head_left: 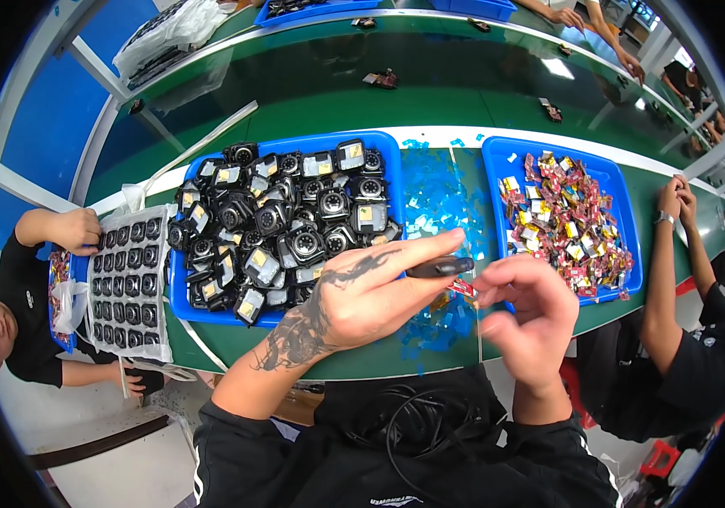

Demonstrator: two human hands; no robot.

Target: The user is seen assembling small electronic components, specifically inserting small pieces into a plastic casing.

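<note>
My tattooed left hand (371,300) is closed on a black watch case (440,267), seen nearly edge-on between the thumb and fingers. A small red part (462,289) shows at the near side of the case. Just to its right is my right hand (534,313), fingers loosely curled and thumb standing apart from them. Its fingertips come up to the red part, and nothing shows gripped between thumb and fingers. A blue tray (396,173) heaped with black watch cases lies beyond my left hand. Behind my right hand stands another blue tray (491,165), full of small red, white and yellow parts.
Scraps of blue film (434,330) litter the green bench (371,362) between the trays. To the left, a sheet (130,284) holds rows of watch cases beside a seated person. Other people's arms (672,262) are at the right. Loose parts lie on the green belt (295,93) beyond.
</note>
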